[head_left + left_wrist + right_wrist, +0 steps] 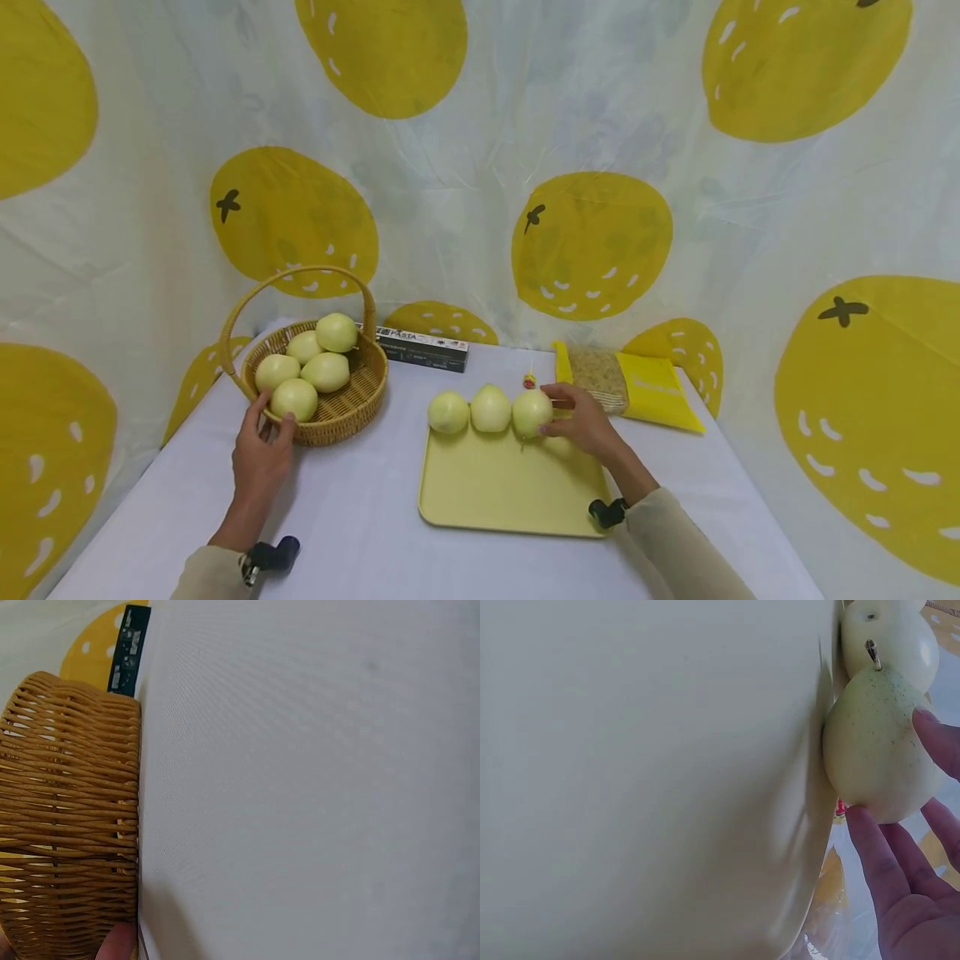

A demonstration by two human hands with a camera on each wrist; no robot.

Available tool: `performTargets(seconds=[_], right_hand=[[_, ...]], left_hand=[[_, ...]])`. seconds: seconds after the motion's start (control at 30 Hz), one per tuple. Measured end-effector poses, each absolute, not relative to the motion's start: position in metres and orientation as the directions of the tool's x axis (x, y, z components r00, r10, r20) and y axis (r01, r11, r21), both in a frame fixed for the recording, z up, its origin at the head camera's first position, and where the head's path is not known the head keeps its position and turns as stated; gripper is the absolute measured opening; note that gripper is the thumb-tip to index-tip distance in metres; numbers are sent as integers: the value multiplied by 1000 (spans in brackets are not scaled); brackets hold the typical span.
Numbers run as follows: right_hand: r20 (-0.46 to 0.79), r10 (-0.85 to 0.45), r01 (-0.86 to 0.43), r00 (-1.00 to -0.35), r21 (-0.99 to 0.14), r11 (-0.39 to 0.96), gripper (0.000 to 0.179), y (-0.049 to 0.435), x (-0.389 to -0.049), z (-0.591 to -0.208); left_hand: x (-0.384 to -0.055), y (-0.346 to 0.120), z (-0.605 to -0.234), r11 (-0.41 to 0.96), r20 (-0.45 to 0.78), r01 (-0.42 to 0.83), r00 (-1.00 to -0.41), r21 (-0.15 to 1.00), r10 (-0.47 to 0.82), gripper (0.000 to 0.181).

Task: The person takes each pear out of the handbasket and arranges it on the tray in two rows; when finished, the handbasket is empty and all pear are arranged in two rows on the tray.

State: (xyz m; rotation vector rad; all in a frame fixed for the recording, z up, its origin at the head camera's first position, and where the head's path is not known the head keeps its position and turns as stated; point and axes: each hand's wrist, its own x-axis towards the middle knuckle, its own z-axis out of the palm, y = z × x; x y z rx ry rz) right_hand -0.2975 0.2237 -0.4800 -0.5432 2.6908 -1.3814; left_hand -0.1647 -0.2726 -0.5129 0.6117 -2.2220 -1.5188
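A wicker basket (337,429) with a tall arched handle stands at the left and holds several pale yellow-green pears (326,372). My left hand (260,458) is at its near rim, fingers over the edge beside the front pear. In the left wrist view, the thumb (116,943) lies against the basket's woven wall (67,817). Three pears sit in a row along the far edge of a yellow tray (510,492). My right hand (588,423) holds the rightmost pear (532,414) between thumb and fingers. That pear (881,746) touches its neighbour, its stem showing in the right wrist view.
A dark pasta box (422,348) lies behind the basket. Behind the tray's right side is a yellow packet (652,387) with a see-through window. A small red-and-yellow item (529,381) lies beyond the pears. A patterned curtain (480,142) hangs behind the white-covered table (360,517).
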Motion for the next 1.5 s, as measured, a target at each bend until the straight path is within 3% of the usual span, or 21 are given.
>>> performTargets(seconds=[0.57,1.03,1.5], right_hand=[[144,-267,-278,-953,-764,582,62,215,-293,-468],[326,-321,-439,-889,-807,396,54,153,-276,-435],[384,-363,-497,-849,-814,300,55,81,-279,-431]], left_hand=[[-166,-278,-512,329,68,-142,-832,933,-551,69],[-166,-276,-514,322,61,-146,-831,935,-552,69],[-167,-273,-513,322,62,-145,-830,936,-554,69]])
